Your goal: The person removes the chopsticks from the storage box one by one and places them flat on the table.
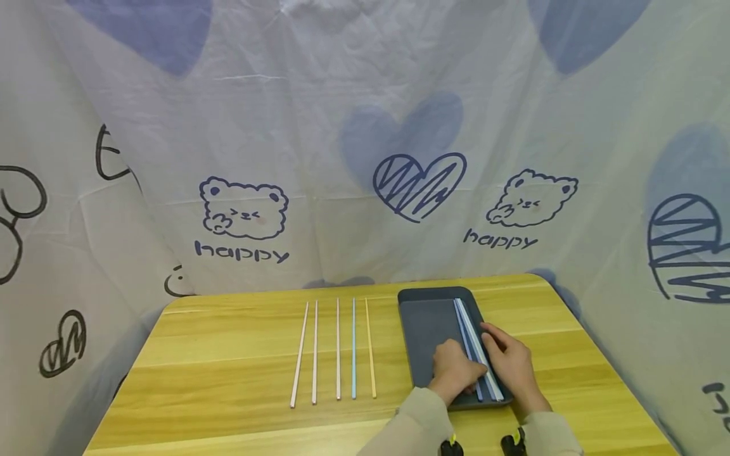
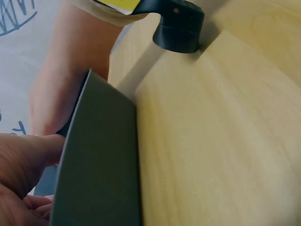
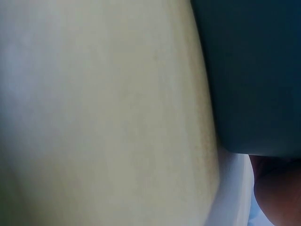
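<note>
A dark grey rectangular tray (image 1: 422, 326) lies on the table's right half. White and blue chopsticks (image 1: 469, 324) lie lengthwise in a loose bundle along its right side. My left hand (image 1: 453, 367) reaches into the tray, its thumb across the bundle's near part and its other fingers curled beside it. In the left wrist view, the tray's outer wall (image 2: 101, 155) partly hides that hand (image 2: 19, 165). My right hand (image 1: 513, 367) rests over the tray's right rim, fingers extended beside the bundle. A fingertip (image 3: 277, 193) shows past the tray wall (image 3: 254, 80) in the right wrist view.
Several single chopsticks lie spaced apart left of the tray: pale pink ones (image 1: 315, 354), a light blue one (image 1: 353, 348) and a yellow one (image 1: 371, 348). A printed cloth (image 1: 331, 139) hangs behind and beside the wooden table (image 1: 228, 367).
</note>
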Available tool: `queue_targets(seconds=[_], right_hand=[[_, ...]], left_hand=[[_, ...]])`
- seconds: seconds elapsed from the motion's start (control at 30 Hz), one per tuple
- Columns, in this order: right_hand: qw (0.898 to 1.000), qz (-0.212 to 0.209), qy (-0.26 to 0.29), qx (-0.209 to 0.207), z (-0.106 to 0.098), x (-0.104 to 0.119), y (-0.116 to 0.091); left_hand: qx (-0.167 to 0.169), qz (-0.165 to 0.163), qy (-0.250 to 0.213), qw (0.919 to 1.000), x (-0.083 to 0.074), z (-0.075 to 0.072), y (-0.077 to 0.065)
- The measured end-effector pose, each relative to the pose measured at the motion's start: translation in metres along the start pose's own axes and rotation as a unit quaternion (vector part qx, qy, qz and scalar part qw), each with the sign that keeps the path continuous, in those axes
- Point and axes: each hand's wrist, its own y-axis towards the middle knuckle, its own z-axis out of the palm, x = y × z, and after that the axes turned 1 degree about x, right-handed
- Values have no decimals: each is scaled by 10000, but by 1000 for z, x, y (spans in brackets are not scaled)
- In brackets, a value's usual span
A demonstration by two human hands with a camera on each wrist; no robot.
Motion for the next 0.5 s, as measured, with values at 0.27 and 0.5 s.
queue_targets(seconds=[0.27,0.5], right_hand=[[10000,3,-86,-24,1,2,0],[9999,-83,-141,-27,0,2,0]], left_hand=[[280,5,-312,9991,0,-16,-2],[470,49,-430,9980,0,-41,-4]])
